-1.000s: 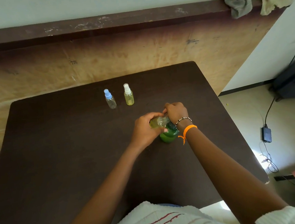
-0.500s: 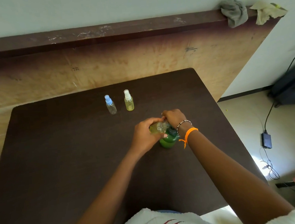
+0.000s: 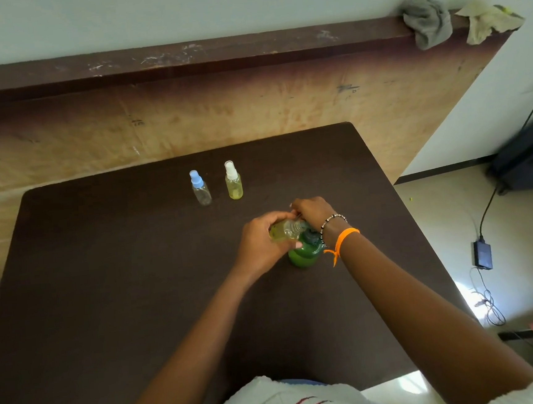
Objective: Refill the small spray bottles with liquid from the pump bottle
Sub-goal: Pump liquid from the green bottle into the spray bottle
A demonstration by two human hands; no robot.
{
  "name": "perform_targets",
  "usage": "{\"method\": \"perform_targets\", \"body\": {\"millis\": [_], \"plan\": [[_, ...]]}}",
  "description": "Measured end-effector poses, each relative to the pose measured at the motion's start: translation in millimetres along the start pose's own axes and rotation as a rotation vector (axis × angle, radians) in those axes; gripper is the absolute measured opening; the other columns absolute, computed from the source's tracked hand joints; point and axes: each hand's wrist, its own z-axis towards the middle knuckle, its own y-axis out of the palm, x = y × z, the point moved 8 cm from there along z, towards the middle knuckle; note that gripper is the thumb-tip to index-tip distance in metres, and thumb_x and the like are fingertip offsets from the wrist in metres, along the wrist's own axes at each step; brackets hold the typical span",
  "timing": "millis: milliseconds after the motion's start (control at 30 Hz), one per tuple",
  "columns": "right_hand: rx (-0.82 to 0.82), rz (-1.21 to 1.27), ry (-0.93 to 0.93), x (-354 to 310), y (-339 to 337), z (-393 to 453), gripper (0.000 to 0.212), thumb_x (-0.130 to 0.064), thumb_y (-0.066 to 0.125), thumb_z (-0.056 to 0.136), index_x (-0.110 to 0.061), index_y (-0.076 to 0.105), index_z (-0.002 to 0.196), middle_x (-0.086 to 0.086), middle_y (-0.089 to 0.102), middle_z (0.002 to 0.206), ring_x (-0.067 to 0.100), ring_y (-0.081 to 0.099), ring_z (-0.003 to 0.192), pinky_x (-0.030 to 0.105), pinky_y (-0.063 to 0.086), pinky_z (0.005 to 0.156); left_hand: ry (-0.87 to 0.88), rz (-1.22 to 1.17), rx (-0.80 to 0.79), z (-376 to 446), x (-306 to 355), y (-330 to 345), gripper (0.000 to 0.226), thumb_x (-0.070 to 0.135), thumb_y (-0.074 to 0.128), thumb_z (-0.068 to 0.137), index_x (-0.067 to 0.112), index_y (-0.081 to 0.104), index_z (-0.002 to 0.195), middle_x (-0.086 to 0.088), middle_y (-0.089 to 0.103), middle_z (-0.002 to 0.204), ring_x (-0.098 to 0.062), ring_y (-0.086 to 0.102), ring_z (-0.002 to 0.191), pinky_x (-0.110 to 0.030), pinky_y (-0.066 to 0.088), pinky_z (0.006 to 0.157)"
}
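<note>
Both hands meet over the green pump bottle [image 3: 305,253], which stands on the dark worktop [image 3: 104,280] right of centre. Left hand [image 3: 262,244] is curled round a small clear spray bottle [image 3: 285,230] w/ yellowish liquid, holding it tipped on its side, neck pointing right, just above the pump bottle's dark collar. Right hand [image 3: 311,212] has fingers curled down at that bottle's neck end; what exactly it pinches is hidden by the fingers, so can't tell. Orange band [image 3: 342,240] and a beaded bracelet [image 3: 333,220] sit on the right wrist. Two more small spray bottles stand upright farther back, near each other but apart: blue-capped bottle [image 3: 200,191], looks clear, and white-capped bottle [image 3: 233,182] w/ yellow liquid. Behind the worktop a wooden board w/ a dark ledge [image 3: 181,56]; grey cloth [image 3: 426,22] and pale cloth [image 3: 487,19] lie on its right end. Charger brick [image 3: 482,253] and cables on the floor at right.
</note>
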Motion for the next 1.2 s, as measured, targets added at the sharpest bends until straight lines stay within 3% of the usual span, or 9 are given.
{"method": "perform_targets", "body": {"millis": [100, 200, 333, 433, 600, 833, 933, 1067, 1200], "plan": [[0.033, -0.013, -0.031, 1.7, -1.3, 1.2, 0.036, -0.02, 0.048, 0.091, -0.018, 0.06, 0.057, 0.004, 0.063, 0.072, 0.025, 0.055, 0.081, 0.03, 0.039, 0.063, -0.004, 0.01, -0.007, -0.8, 0.7, 0.1, 0.05, 0.005, 0.082, 0.059, 0.018, 0.068, 0.105, 0.004, 0.069, 0.105, -0.003, 0.062, 0.094, -0.016, 0.047, 0.084], [0.14, 0.008, -0.04, 7.3, -6.2, -0.8, 0.028, -0.023, 0.047, 0.086, -0.015, 0.066, 0.067, 0.013, 0.071, 0.092, 0.028, 0.059, 0.083, 0.029, 0.041, 0.072, -0.038, 0.023, -0.009, -3.4, -3.3, 1.1, 0.048, 0.007, 0.082, 0.059, 0.019, 0.068, 0.103, 0.004, 0.069, 0.101, -0.01, 0.064, 0.093, -0.023, 0.049, 0.082], [0.161, 0.0, -0.073, 6.5, -7.8, -1.4, 0.029, -0.023, 0.047, 0.088, -0.017, 0.063, 0.065, 0.014, 0.071, 0.095, 0.029, 0.06, 0.085, 0.03, 0.044, 0.076, -0.043, 0.03, -0.013, -5.4, -2.3, 2.0, 0.047, 0.006, 0.082, 0.06, 0.02, 0.068, 0.103, 0.006, 0.068, 0.098, -0.009, 0.063, 0.091, -0.021, 0.048, 0.081], [0.124, -0.033, -0.054, 6.7, -5.5, 2.1, 0.028, -0.026, 0.047, 0.088, -0.014, 0.069, 0.076, 0.014, 0.07, 0.098, 0.029, 0.06, 0.088, 0.031, 0.044, 0.077, -0.032, 0.039, -0.006, -5.9, 0.7, 0.2, 0.046, 0.007, 0.082, 0.06, 0.019, 0.068, 0.102, 0.005, 0.068, 0.097, -0.009, 0.063, 0.09, -0.021, 0.048, 0.079], [0.009, -0.207, -0.017, 0.5, 1.8, 9.1, 0.027, -0.029, 0.05, 0.088, -0.008, 0.066, 0.084, 0.014, 0.062, 0.093, 0.03, 0.055, 0.084, 0.031, 0.039, 0.07, -0.019, 0.038, 0.003, -5.6, 4.5, -1.4, 0.047, 0.005, 0.082, 0.06, 0.015, 0.068, 0.104, 0.007, 0.066, 0.094, -0.002, 0.06, 0.084, -0.004, 0.042, 0.072], [0.13, -0.078, -0.038, 3.8, -4.9, 1.5, 0.051, -0.042, 0.042, 0.07, -0.007, 0.072, 0.093, 0.014, 0.07, 0.102, 0.032, 0.062, 0.093, 0.035, 0.048, 0.083, -0.041, 0.068, 0.0, -3.0, -1.3, -0.4, 0.048, 0.009, 0.083, 0.059, 0.017, 0.068, 0.104, 0.001, 0.07, 0.099, -0.012, 0.065, 0.092, -0.027, 0.05, 0.083], [0.136, -0.084, -0.062, 3.5, -5.5, 2.7, 0.037, -0.033, 0.046, 0.082, -0.007, 0.073, 0.087, 0.015, 0.071, 0.098, 0.033, 0.062, 0.092, 0.036, 0.05, 0.085, -0.039, 0.063, 0.0, -3.9, -3.0, 0.6, 0.048, 0.009, 0.083, 0.06, 0.017, 0.068, 0.105, 0.002, 0.07, 0.099, -0.011, 0.064, 0.092, -0.024, 0.049, 0.082], [0.106, -0.143, -0.042, 4.1, -3.7, 6.7, 0.037, -0.033, 0.048, 0.084, -0.007, 0.072, 0.093, 0.015, 0.07, 0.102, 0.034, 0.062, 0.096, 0.038, 0.051, 0.087, -0.003, 0.061, 0.014, -3.9, 2.7, -2.2, 0.047, 0.006, 0.083, 0.059, 0.014, 0.068, 0.103, 0.001, 0.069, 0.098, -0.01, 0.064, 0.09, -0.022, 0.048, 0.08], [-0.005, -0.228, 0.002, 0.9, 2.4, 9.7, 0.03, -0.03, 0.051, 0.087, -0.005, 0.067, 0.089, 0.015, 0.062, 0.096, 0.031, 0.057, 0.085, 0.033, 0.044, 0.071, -0.007, 0.033, 0.015, -3.7, 4.4, -2.9, 0.046, 0.004, 0.082, 0.059, 0.016, 0.068, 0.102, 0.008, 0.067, 0.094, -0.002, 0.061, 0.087, -0.007, 0.044, 0.077]]}}
